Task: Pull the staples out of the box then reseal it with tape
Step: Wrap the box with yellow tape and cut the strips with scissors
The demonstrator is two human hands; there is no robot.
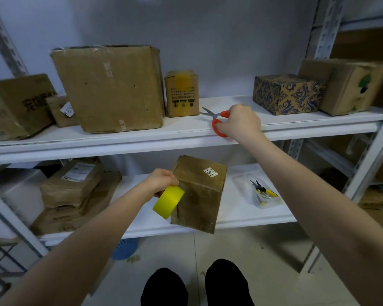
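The box (pixel 198 193) stands on end on the lower shelf (pixel 241 217), long axis upright, just right of the left hand (pixel 161 181), which grips a yellow tape roll (pixel 168 202) against it. Higher, the right hand (pixel 239 123) holds red scissors (pixel 217 117), blades pointing left.

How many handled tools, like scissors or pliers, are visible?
2. Red-handled scissors on the upper shelf, gripped by the right hand; yellow-handled pliers in a clear pouch on the lower shelf. Others may be hidden.
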